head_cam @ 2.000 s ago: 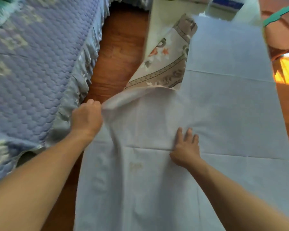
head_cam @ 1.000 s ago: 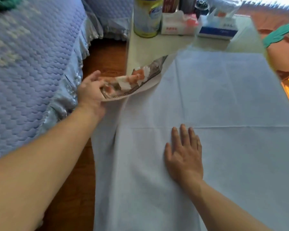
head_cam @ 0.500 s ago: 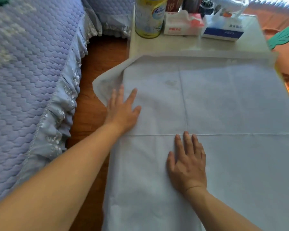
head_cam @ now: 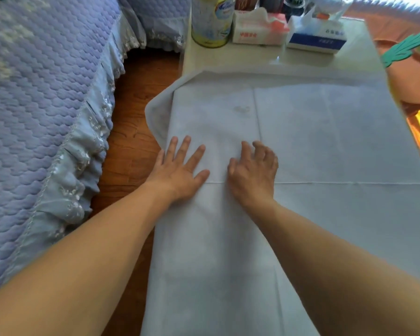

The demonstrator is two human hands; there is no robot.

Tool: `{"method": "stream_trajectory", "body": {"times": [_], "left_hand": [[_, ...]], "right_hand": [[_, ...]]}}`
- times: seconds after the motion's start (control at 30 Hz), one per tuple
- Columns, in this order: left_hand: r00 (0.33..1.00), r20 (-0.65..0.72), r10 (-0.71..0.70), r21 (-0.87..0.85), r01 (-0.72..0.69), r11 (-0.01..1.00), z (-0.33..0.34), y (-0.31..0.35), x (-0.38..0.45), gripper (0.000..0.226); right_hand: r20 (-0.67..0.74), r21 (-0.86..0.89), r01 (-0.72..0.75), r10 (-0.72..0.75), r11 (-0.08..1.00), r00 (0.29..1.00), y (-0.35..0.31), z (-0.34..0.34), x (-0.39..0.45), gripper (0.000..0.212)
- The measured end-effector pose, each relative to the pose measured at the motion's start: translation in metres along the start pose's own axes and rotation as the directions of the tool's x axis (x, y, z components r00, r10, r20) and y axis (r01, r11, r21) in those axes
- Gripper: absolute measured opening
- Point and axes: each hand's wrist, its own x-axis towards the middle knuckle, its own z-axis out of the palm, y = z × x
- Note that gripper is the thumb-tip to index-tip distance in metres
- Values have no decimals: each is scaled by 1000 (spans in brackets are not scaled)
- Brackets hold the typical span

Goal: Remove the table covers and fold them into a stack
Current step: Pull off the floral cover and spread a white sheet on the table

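A pale white table cover [head_cam: 325, 146] lies folded over on the table with its plain underside up, crossed by crease lines. Its left edge bulges off the table side over the floor. My left hand [head_cam: 180, 166] lies flat on the cover near that left edge, fingers spread and straight. My right hand [head_cam: 255, 170] rests on the cover just beside it, fingers bent with the tips touching the cloth; it holds nothing.
At the table's far end [head_cam: 357, 54] stand a yellow tin [head_cam: 211, 20], a pink tissue pack [head_cam: 260, 27] and a blue tissue box [head_cam: 318, 37]. A quilted purple bed [head_cam: 41, 105] runs along the left, wooden floor [head_cam: 134, 117] between. An orange seat [head_cam: 410, 76] sits right.
My left hand carried the patterned corner over, let it go and flattened on the cloth. My right hand slid up and left beside it and curled its fingers.
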Motion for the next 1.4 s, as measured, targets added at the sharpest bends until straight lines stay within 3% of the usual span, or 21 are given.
{"method": "stream_trajectory", "body": {"times": [0.1,0.17,0.23,0.3,0.37,0.47,0.63,0.73,0.8,0.87,0.97,1.1,1.17,1.3,1.4], "left_hand": [[999,-49,16,25,-15,1000,-5,-3,0,71],[975,-212,74,58,-64,996,-15,-11,8,60],[921,-384,67,-92,-110,990,-41,-26,34,43],[882,-461,-95,-345,-79,935,-75,-52,80,39],[902,-406,-147,-379,-20,925,-110,-76,130,49],[987,-149,-59,-279,16,960,-151,-88,183,47],[993,112,21,-159,-3,987,-178,-85,191,34],[999,34,-11,-40,12,999,-179,-87,191,23],[962,-264,-72,69,93,993,-185,-82,198,20],[851,-483,-207,-23,224,974,-184,-66,202,29],[823,-371,-431,-313,326,892,-161,-29,190,61],[935,-172,-311,-236,267,934,-94,-14,150,68],[948,-74,-309,-286,276,918,-75,-20,136,74],[900,-201,-386,-198,349,916,-63,6,119,75],[939,-179,-295,-230,252,940,-41,48,92,74]], "right_hand": [[62,-10,81,-80,997,995,-3,15,24,65],[72,-21,73,-71,997,995,-1,19,24,67],[48,-6,72,-72,997,996,-1,17,22,67],[27,-3,73,-73,997,997,-3,17,24,66],[14,-16,64,-64,998,998,-3,19,25,66],[0,-23,59,-59,998,998,-2,20,25,66],[-34,-27,62,-63,998,997,-2,22,27,65],[-55,-26,68,-69,997,996,-2,22,26,64],[-78,-20,73,-74,997,994,-2,22,26,64],[-95,-14,75,-76,997,993,-2,23,27,63],[-85,-30,70,-72,997,994,-1,25,27,63],[-83,-27,63,-65,998,994,-1,24,24,64],[-84,-19,63,-64,998,994,-2,23,23,64],[-70,-10,70,-71,997,995,-2,25,25,65],[-43,5,68,-67,998,997,-1,27,24,62]]}}
